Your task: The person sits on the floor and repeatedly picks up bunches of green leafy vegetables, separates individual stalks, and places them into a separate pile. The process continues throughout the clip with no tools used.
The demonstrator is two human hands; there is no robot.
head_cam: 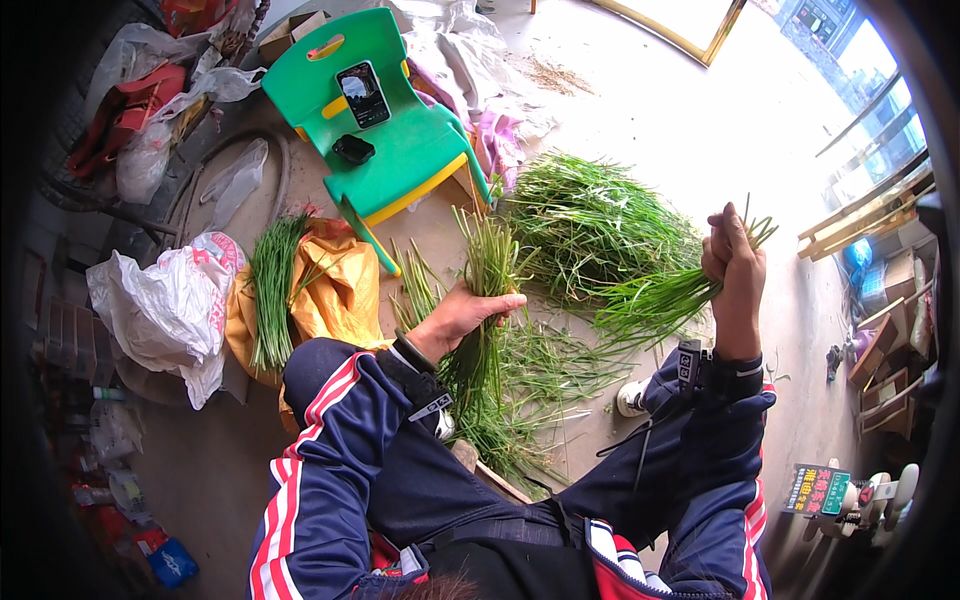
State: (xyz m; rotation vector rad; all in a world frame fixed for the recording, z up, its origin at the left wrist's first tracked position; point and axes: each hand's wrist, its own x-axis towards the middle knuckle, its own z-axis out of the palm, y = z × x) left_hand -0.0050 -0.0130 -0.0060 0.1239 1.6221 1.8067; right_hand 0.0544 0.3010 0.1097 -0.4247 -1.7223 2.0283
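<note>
My left hand (476, 311) grips a thick bunch of green stalks (487, 262), pale cut ends up and leaves hanging between my knees. Over to the right, my raised right hand (731, 262) is closed round a thinner bunch (656, 300), its leaves trailing down to the left. A big heap of long grass-like greens (592, 217) lies on the floor between and beyond my hands. Loose leaves (555, 360) are strewn nearer to me. On the left, a neat bundle of greens (274, 296) rests on an orange woven sack (337, 292).
A green plastic child's chair (405, 150) stands beyond my left hand, with a smartphone (364, 95) and a small black case (353, 149) on it. White plastic bags (169, 307) lie at the left. Wooden boxes (877, 337) are stacked at the far right.
</note>
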